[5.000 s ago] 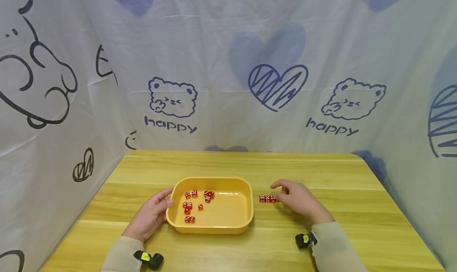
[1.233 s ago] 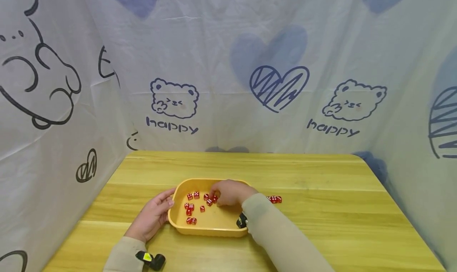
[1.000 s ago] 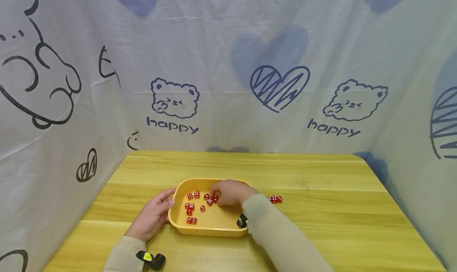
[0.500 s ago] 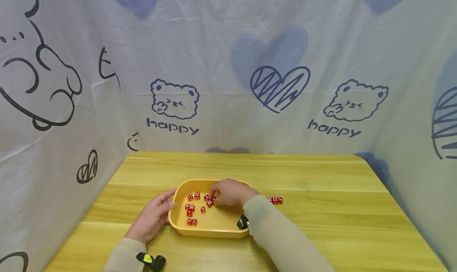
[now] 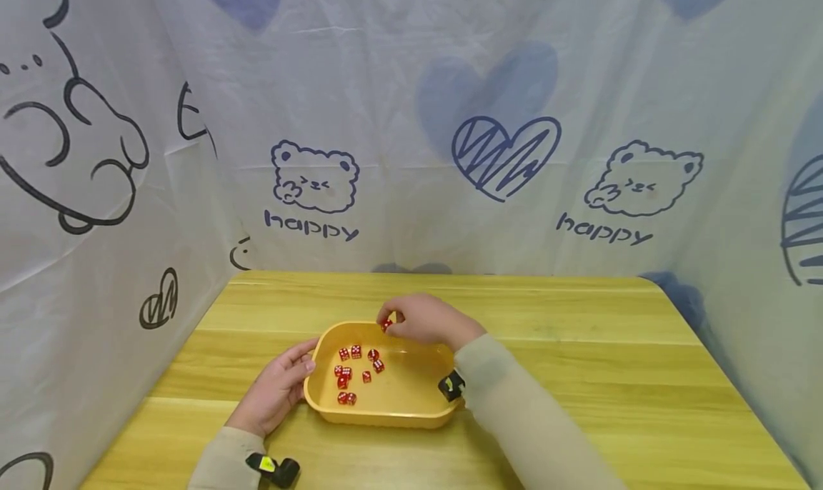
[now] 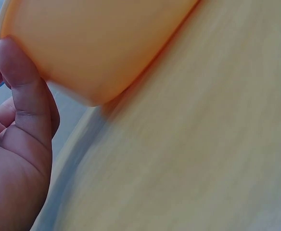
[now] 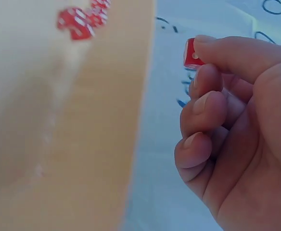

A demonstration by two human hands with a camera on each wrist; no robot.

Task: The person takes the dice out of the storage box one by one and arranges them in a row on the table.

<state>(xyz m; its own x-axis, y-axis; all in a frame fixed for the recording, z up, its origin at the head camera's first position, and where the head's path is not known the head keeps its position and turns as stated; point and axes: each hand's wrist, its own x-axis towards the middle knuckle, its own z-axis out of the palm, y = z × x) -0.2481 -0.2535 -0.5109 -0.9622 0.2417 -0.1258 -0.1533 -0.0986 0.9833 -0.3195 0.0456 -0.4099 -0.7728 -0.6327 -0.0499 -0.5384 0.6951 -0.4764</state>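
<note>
My left hand (image 5: 278,388) holds the left side of a yellow plastic tray (image 5: 386,420), its thumb at the rim and its other fingers along the outside. In the left wrist view that thumb lies against the tray's wall (image 6: 92,57). Inside the tray, several red dice (image 5: 343,381) with white pips lie scattered over the left half. My right hand (image 5: 427,320) is above the tray's back rim, pinching one red die (image 5: 386,325) between thumb and index finger. Close up in the right wrist view, the pinched die (image 7: 192,53) shows one pip, with the remaining fingers curled beneath.
A wooden table (image 5: 617,376) bears the tray. White cloth (image 5: 411,211) printed with hearts and bears hangs behind and at both sides. My right sleeve (image 5: 514,404) crosses the tray's right edge. More red dice (image 7: 75,23) show blurred in the right wrist view.
My right hand has lifted a die from the cluster inside the tray up to the back rim. Five seconds ago it was at a dice row right of the tray, now hidden from the head view.
</note>
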